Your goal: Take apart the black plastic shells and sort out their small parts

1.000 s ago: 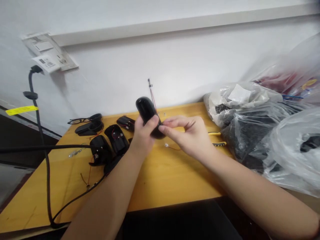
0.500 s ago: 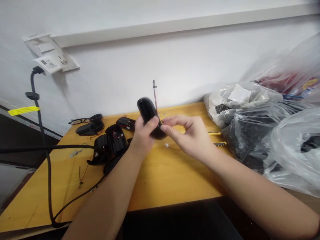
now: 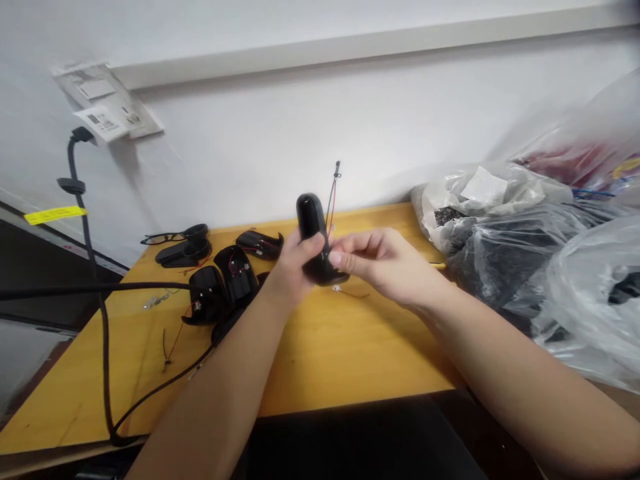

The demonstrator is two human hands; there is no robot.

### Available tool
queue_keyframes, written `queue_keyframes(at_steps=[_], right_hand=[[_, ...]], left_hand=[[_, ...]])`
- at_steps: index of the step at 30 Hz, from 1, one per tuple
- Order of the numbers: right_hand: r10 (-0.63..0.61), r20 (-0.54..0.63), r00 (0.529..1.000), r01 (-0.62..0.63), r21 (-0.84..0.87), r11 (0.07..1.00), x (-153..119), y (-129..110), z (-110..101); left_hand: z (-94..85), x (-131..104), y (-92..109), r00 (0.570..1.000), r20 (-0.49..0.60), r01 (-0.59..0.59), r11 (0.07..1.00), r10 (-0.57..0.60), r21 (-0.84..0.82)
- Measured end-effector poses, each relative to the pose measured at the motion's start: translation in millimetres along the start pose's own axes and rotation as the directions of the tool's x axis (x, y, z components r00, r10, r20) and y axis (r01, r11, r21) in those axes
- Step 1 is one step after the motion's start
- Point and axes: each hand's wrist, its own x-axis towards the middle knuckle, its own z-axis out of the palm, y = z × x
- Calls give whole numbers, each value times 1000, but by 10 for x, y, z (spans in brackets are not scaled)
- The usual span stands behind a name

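A glossy black rounded part is gripped in my left hand, thumb across its face, its long end pointing up. From its far side thin red and black wires rise to a small dark connector piece. My right hand pinches at the part's right edge, thumb and index finger pressed together near the foot of the wires; what lies between those fingertips is too small to make out. Just below the part, a small white connector with a thin lead lies on the wooden table.
Several black shells with wires lie left of my hands, near black-framed glasses. A black cable crosses the left side from a wall socket. Plastic bags crowd the right. A yellow tool handle shows behind my right wrist.
The black part and my left hand have shifted right and turned more upright, and the wires now lean right. My right hand's fingers have curled in more. The view has shifted slightly.
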Motion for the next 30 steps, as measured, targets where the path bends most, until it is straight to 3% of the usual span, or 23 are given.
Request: queue_keyframes(at_steps=[14, 18, 22, 26, 30], right_hand=[[-246, -105, 963, 218, -227, 949, -32, 75, 128], [-375, -147, 915, 263, -487, 833, -40, 100, 141], [-435, -191, 880, 206, -673, 711, -62, 136, 159], [-368, -228, 901, 149, -635, 758, -50, 158, 170], [-303, -223, 927, 174, -460, 871, -4, 140, 162]], left_hand=[[16, 16, -19, 999, -45, -12, 999, 11, -33], [-4, 23, -61, 992, -125, -16, 999, 20, 33], [-12, 33, -119, 973, -225, -32, 992, 59, 122], [-10, 41, -150, 963, -250, -59, 986, 97, 155], [-12, 35, -138, 970, -222, -69, 988, 98, 138]])
